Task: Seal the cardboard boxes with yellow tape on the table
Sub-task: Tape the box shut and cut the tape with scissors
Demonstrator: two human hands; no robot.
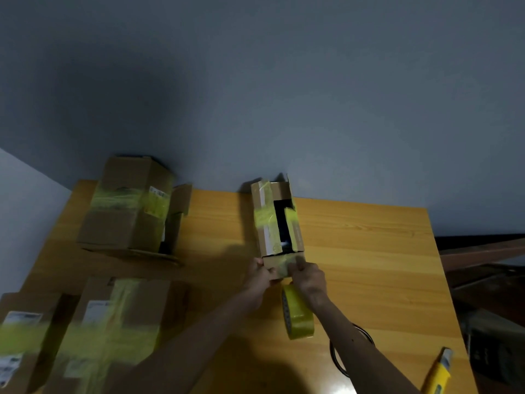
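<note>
Knife point(437, 373): it lay at the near right corner of the tabletop point(369, 251), untouched. I judged it was parked in reach for cutting.
Ring point(352, 351): dark, by the near edge, partly under the right forearm. I could not tell what it was.
Taped boxes point(113, 322): two sat at the near left corner, banded in yellow. I took them as done and set aside.
Roll point(298, 314): it stood on edge just under the right wrist. I could not tell whether a strip ran from it to the box.
Left hand point(260, 275): its fingers were curled round the box's near end from the left, I judged to steady it.
Right hand point(308, 277): it pinched the same end from the right, thumb on the tape there, probably pressing it down.
Box point(279, 223): it lay lengthwise mid-tabletop, reaching the far edge. Its top gaped dark between yellow bands, so it was not yet sealed.
Far box point(130, 206): it sat at the far left corner, banded, with a side flap open.
</note>
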